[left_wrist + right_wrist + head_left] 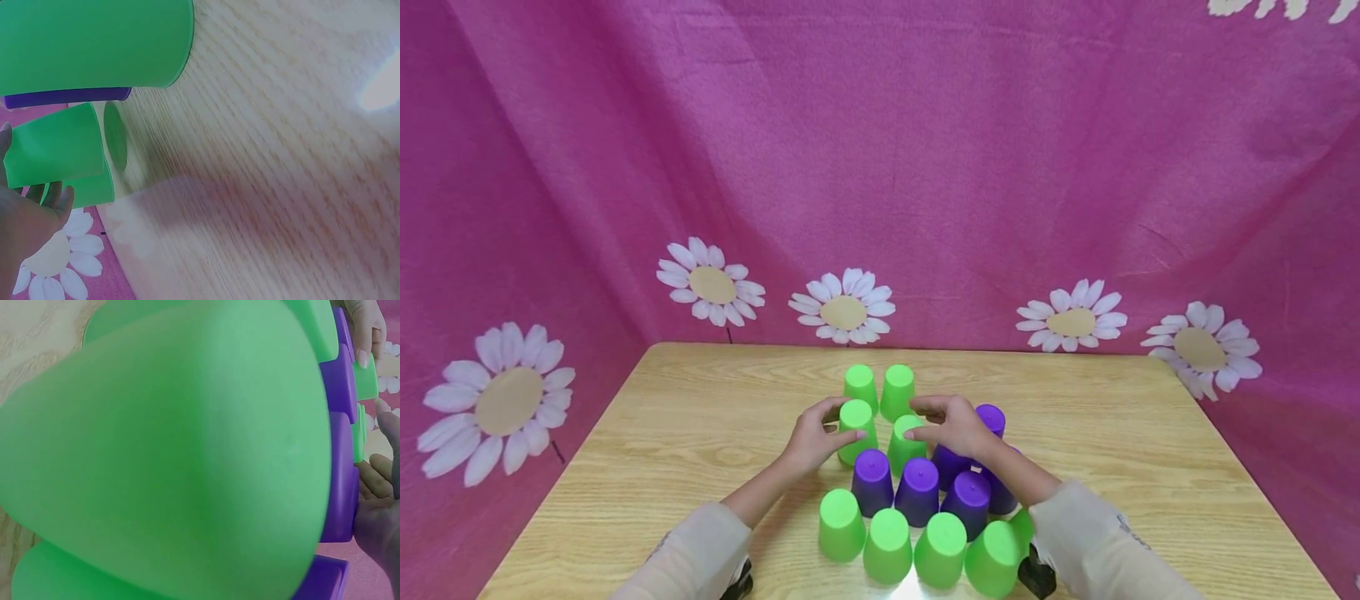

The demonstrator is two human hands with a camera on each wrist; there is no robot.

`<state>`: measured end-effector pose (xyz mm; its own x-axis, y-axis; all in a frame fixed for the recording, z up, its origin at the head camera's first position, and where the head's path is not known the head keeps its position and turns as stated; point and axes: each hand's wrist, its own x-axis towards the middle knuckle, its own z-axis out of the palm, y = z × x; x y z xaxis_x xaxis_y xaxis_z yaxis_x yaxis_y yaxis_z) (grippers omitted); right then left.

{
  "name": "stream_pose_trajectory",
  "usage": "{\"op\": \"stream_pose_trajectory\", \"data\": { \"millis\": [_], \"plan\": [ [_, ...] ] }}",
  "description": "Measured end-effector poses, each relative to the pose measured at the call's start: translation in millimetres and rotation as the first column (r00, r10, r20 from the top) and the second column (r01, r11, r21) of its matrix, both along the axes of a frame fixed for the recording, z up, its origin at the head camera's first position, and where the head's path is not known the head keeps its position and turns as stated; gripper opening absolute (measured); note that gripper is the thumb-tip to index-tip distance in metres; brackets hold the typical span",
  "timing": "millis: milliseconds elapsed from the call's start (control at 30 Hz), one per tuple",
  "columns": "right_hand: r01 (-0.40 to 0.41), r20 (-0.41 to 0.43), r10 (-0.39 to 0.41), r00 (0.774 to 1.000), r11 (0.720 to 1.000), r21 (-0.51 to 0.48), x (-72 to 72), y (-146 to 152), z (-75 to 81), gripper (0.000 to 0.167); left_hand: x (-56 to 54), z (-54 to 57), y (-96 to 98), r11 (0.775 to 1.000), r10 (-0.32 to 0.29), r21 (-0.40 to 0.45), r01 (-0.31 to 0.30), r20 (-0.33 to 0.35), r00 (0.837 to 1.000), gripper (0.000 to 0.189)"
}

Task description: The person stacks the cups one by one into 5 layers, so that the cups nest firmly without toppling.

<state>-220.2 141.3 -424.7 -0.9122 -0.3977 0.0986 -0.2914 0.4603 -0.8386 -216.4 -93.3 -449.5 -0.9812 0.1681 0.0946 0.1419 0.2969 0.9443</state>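
Several upturned green and purple cups stand in rows on the wooden table (715, 400). My left hand (816, 437) grips a green cup (854, 412), thumb across its near side and fingers round behind. In the left wrist view, that cup (56, 147) has its rim a little apart from a green reflection on the tabletop. My right hand (958, 433) reaches over the purple cups to another green cup (904, 454). Its thumb and fingers are spread around that cup; in the right wrist view the thumb (386, 422) stands off from it.
Two green cups (898, 392) stand behind the hands. Nearer me are a row of purple cups (917, 492) and a front row of green cups (889, 546); more purple cups (991, 418) lie under and beyond my right forearm. A pink flowered cloth (925, 208) hangs behind the table.
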Motion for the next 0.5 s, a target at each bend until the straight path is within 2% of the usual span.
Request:
{"op": "stream_pose_trajectory", "data": {
  "millis": [200,500],
  "plan": [
    [-0.068,-0.034,0.070,0.997,0.996,0.057,-1.6,1.5,-1.8,0.054,1.0,2.5,0.9,1.000,0.007,-0.006,-0.007,0.003,1.000,0.043],
    [-0.095,-0.091,0.109,0.990,0.984,0.150,-1.6,1.7,-1.1,0.051,1.7,3.5,0.9,1.000,0.000,-0.022,0.000,0.000,1.000,0.044]
  ]
}}
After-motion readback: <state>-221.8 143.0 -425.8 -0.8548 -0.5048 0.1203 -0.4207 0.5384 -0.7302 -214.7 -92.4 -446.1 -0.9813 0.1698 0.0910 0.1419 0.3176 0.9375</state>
